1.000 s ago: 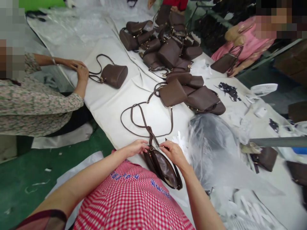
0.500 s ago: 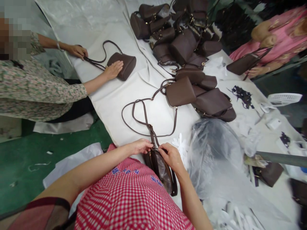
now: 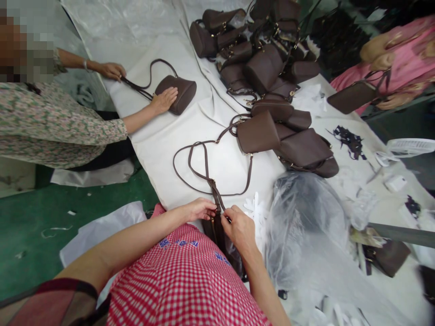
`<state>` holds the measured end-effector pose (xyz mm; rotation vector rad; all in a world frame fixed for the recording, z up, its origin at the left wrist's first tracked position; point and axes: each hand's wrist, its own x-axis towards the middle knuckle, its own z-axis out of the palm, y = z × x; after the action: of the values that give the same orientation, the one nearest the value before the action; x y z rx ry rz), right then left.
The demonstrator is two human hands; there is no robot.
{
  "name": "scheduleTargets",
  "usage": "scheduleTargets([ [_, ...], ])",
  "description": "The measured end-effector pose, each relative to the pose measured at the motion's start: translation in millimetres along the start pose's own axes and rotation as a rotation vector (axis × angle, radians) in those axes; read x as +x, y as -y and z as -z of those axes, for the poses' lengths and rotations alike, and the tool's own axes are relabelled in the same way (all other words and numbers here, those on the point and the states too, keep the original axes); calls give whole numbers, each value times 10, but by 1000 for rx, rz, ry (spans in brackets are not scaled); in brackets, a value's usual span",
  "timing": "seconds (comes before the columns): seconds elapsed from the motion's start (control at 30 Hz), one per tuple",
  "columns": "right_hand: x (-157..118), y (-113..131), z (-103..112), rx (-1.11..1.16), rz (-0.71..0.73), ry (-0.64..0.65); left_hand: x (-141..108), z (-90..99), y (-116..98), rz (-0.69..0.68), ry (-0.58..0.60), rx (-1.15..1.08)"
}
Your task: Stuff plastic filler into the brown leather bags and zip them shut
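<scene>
A dark brown bag (image 3: 216, 234) stands against my checked apron at the table's near edge, its lower part partly hidden by my right arm. My left hand (image 3: 203, 209) pinches the strap (image 3: 215, 192) where it meets the bag's top. Close beside it, my right hand (image 3: 239, 226) is closed on the strap end at the bag's other side; the exact bit between its fingers is hidden. Long straps loop forward over the white cloth, near another brown bag (image 3: 258, 132).
Many brown bags (image 3: 263, 68) are heaped at the back. A person's hand (image 3: 165, 100) presses a bag (image 3: 185, 93) at left; another person holds a bag (image 3: 353, 97) at right. Clear plastic (image 3: 306, 217) lies right of my hands, beside white strips (image 3: 255, 213).
My right hand has turned and moved slightly lower, its fingers more curled at the strap. The bag's opening is now more covered. At right, the other person's bag has tilted.
</scene>
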<state>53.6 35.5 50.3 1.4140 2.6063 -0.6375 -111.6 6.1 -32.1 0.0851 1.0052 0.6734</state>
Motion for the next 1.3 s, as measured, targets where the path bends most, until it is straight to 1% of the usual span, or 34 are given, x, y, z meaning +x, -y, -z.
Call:
scheduleTargets([
  [0.17,61,32,-31,9,-61,34,37,13,24,3,14,-8],
  [0.37,126,75,-15,-81,-97,112,70,-8,73,-43,31,13],
  [0.43,153,102,-1,-121,-126,160,64,-16,91,-117,34,109],
  [0.53,187,135,25,-161,-165,221,47,-26,125,-271,16,298],
  [0.57,195,142,33,-163,-172,232,42,-29,136,-306,5,338],
  [0.63,206,145,43,-151,-178,245,36,-31,156,-333,-13,364],
  [0.83,206,94,25,-106,-201,261,44,-36,200,-384,-45,425],
  [1.07,145,-46,21,99,-149,231,39,-43,215,-371,32,439],
  [1.2,150,-61,17,178,-203,197,43,-46,210,-361,21,457],
  [1.3,189,-31,-2,152,-247,181,36,-66,194,-366,2,486],
])
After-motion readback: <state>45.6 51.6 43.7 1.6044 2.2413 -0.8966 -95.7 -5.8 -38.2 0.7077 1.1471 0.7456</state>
